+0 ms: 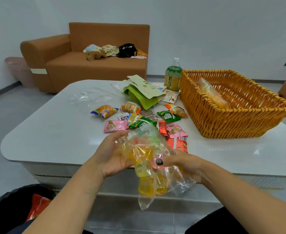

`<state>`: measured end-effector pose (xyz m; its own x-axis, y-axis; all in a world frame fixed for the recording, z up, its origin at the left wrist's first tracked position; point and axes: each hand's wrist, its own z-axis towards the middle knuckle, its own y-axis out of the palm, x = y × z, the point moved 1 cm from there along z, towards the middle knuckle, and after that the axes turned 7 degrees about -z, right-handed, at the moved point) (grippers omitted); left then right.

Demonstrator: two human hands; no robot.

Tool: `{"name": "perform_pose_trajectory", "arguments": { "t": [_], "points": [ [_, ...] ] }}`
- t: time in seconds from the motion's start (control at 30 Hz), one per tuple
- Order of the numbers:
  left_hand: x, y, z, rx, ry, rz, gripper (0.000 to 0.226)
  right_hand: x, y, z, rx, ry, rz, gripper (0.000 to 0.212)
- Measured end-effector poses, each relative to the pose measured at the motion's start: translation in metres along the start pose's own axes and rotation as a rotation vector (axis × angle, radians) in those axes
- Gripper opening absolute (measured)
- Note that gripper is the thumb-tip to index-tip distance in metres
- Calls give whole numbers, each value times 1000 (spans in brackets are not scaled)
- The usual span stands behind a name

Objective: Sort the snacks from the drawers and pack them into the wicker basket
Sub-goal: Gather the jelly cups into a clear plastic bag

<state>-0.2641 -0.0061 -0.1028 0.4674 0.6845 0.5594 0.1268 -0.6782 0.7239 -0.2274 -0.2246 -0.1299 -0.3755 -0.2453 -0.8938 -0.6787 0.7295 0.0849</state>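
A clear plastic bag (pixel 149 166) of yellow and orange jelly snacks hangs crumpled between both hands, just in front of the white worktop (pixel 54 132). The left hand (pixel 112 156) cups its side with fingers loosely curled round the film; the right hand (pixel 182 166) pinches it, thumb on top. The wicker basket (pixel 236 119) sits on the worktop's right, a yellow packet inside.

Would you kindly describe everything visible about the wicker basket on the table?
The wicker basket is a large rectangular tray-like container woven from orange-tan cane, with a braided rim and walls that flare outward. It stands upright on the right part of the white table, behind and to the right of the loose snack packets. Inside, one clear bag of yellow snacks leans against the far wall. A green drink bottle stands beside its left corner. Neither hand touches it.
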Motion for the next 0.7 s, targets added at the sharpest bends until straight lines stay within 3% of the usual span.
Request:
{"name": "perform_pose_trajectory", "arguments": {
  "t": [0.07,0.17,0.3,0.47,0.7],
  "points": [
    [4,0,-4,-67,38,-46,52,1,0,4,74,-16,-9,97],
    [-4,3,-4,-128,101,-98,72,-3,7,4,185,-104,8,98],
    [-22,17,2,-74,200,-13,51,-8,11,-4,355,-185,-150,114],
    [-23,26,7,-102,220,-32,53,-22,1,-18,388,-208,-178,117],
    [-23,65,21,-173,255,-94,47,-67,-34,-37,433,-255,-191,105]
  ]
}}
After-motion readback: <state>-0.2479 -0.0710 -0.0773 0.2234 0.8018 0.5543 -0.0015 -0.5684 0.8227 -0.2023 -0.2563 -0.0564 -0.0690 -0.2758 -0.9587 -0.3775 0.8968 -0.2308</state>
